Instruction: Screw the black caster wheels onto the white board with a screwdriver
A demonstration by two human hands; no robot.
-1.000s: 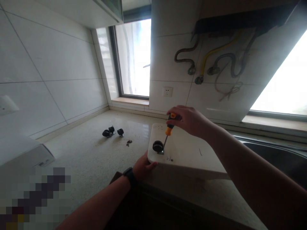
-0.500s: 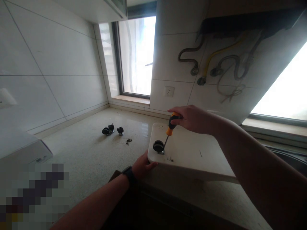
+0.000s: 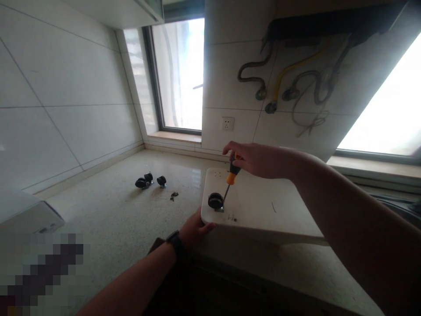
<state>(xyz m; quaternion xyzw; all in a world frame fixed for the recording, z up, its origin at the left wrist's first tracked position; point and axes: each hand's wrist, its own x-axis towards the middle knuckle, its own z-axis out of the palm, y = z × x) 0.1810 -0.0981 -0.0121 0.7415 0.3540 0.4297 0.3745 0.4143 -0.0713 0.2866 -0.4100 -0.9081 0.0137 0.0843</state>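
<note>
My right hand [image 3: 241, 159] is closed around the black and orange handle of a screwdriver [image 3: 231, 176], index finger raised over its top. The tilted shaft comes down to the metal plate of a black caster wheel [image 3: 215, 200], which stands on the near left corner of a white panel [image 3: 256, 202]. My left hand [image 3: 194, 228], with a dark watch on the wrist, grips that same corner, thumb along the near edge and the other fingers mostly hidden. Small holes show at the panel's far left corner.
Several loose casters [image 3: 144, 180] and a small pile of screws [image 3: 174, 195] lie on the speckled countertop [image 3: 125, 228] to the left. A white box [image 3: 36, 213] sits further left. Hoses [image 3: 279, 79] and a wall socket [image 3: 227, 123] are on the tiled wall behind.
The view has shifted slightly, so everything sits a little further left. My right hand has turned a bit on the screwdriver's handle; the caster and my left hand keep their places on the panel.
</note>
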